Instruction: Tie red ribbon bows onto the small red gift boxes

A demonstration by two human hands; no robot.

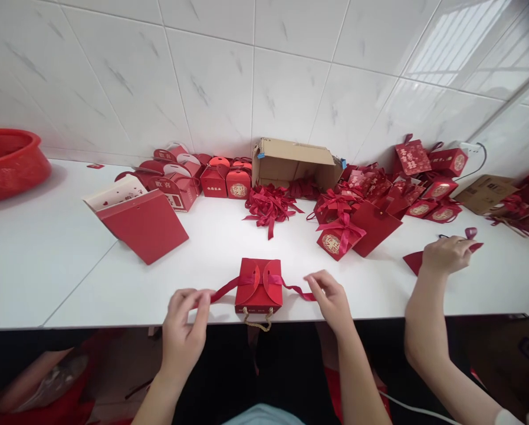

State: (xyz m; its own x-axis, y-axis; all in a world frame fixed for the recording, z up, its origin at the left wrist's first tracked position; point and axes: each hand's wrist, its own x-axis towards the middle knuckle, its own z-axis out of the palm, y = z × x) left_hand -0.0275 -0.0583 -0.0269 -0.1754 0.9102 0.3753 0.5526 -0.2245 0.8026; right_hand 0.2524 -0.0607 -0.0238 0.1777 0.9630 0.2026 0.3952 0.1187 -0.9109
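A small red gift box (pixel 259 285) with rounded top flaps stands at the near edge of the white table (pixel 47 254). A red ribbon (pixel 227 287) runs through its top and out both sides. My left hand (pixel 185 327) pinches the ribbon's left end. On the other side, my right hand (pixel 330 298) pinches the right end, just beside the box. A rope handle hangs from the box front over the table edge.
Another person's hand (pixel 445 254) at right holds a flat red piece. Folded red boxes (pixel 182 177), a loose ribbon pile (pixel 268 206), an open cardboard carton (pixel 293 162) and tied boxes (pixel 341 233) line the tiled wall. A red basin (pixel 7 162) sits far left.
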